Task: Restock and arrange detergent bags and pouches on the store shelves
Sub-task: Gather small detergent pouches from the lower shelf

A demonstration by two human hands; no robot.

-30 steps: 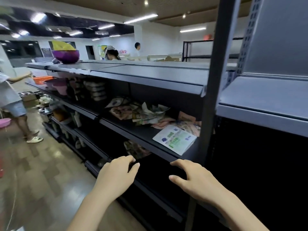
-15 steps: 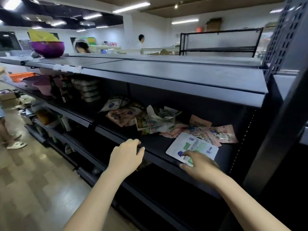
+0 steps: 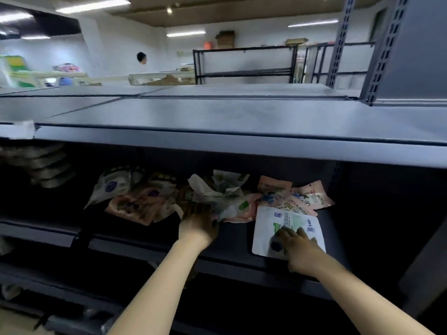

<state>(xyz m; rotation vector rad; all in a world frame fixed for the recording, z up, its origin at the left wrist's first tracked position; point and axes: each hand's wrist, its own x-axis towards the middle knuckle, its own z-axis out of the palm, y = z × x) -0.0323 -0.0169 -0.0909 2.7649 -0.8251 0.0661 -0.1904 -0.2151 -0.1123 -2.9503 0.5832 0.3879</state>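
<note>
Two hands now inside the middle shelf, no longer hovering before its lip as a second ago. Leftmost, a loose heap of crumpled pouches, unsorted. Next, left hand reaching into the heap's near edge, grip hidden among wrappers, cannot tell whether pinching. Further right, pink pouches fanned flat. Rightmost, right hand with fingers spread, pressing on the white pouch at the shelf front. Arranging apparently just begun.

You've got a dark metal shelf under a grey top shelf. On it lies a flat white pouch with green print near the front edge, pink printed pouches behind, plus a crumpled heap of pale bags left.
</note>
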